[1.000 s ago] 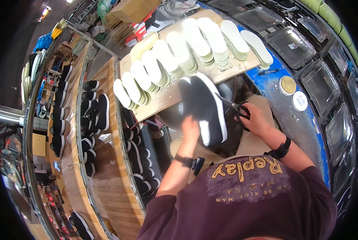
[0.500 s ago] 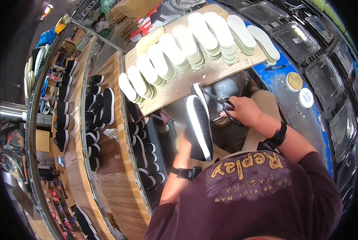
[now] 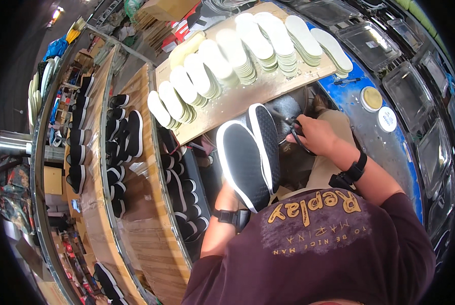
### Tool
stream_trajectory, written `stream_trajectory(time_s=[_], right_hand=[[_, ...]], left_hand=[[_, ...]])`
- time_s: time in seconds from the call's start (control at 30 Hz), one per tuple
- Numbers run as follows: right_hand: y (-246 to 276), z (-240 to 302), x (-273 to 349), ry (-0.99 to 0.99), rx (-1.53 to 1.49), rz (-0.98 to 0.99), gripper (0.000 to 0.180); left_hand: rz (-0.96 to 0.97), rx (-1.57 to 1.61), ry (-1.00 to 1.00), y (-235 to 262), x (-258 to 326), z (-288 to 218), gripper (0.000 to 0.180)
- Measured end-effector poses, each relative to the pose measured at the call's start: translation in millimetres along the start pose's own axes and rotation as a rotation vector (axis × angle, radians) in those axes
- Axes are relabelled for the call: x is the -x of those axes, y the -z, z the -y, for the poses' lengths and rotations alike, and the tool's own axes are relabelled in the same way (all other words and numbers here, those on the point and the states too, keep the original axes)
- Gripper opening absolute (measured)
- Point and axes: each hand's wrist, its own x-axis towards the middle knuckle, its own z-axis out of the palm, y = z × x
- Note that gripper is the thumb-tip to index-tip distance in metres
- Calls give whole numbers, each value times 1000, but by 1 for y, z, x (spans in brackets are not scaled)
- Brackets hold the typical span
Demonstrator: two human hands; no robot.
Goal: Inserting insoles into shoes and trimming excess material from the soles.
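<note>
A pair of black shoes with white sole edges [image 3: 241, 162] is held up in front of my body. One black sole faces up, and the other shoe [image 3: 264, 147] overlaps it on the right. My left hand [image 3: 227, 184] grips the pair from below, with its fingers hidden behind the shoes. In my right hand [image 3: 316, 135] is a pair of scissors with black handles [image 3: 299, 136], its fingers closed around the loops. The scissors' blades lie close to the right shoe and are hard to make out; I cannot tell whether they touch it.
Several stacks of pale insoles [image 3: 214, 61] stand on a board [image 3: 207, 118] ahead. Racks with black shoes [image 3: 135, 134] fill the left. On the blue table [image 3: 398, 157] at right lie two round lids [image 3: 372, 98] and a marker [image 3: 347, 81]. Clear plastic trays [image 3: 410, 94] lie beyond.
The shoes have turned so that a sole faces up, and they have spread apart, with the nearer one shifting left. The right hand with the scissors has moved slightly up and right.
</note>
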Motion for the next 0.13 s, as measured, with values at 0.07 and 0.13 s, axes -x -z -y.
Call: stream_trajectory(time_s=[0.07, 0.13], right_hand=[[-1, -1, 0, 68, 66, 12, 57], [1, -1, -4, -44, 118, 145, 51]], left_hand=[[-3, 16, 8, -9, 3, 0, 33], [12, 99, 4, -19, 9, 0, 36]])
